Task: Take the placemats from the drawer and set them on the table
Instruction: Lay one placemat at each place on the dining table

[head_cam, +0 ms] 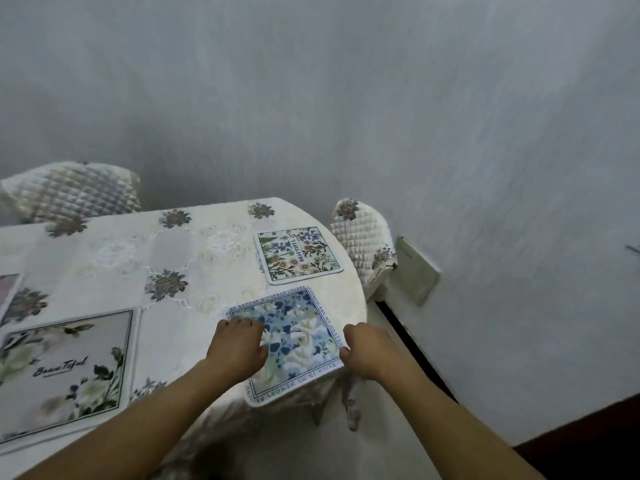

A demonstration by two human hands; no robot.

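Observation:
A blue floral placemat [294, 336] lies on the table [194, 268] near its right front edge, one corner hanging over. My left hand [237, 348] rests flat on the mat's left side, fingers spread. My right hand [367, 348] pinches the mat's right corner at the table's edge. Beyond it lies a botanical placemat [298, 254] printed "BEAUTIFUL". A larger white flower placemat [65, 368] sits at the front left. The edge of a pink placemat [8, 289] shows at the far left. No drawer is in view.
The table carries a cream embroidered cloth with brown flower motifs. Two quilted chair backs [69, 192] [363, 244] stand at the far left and the right of the table. A grey wall runs close behind, with a white box [415, 271] mounted on it.

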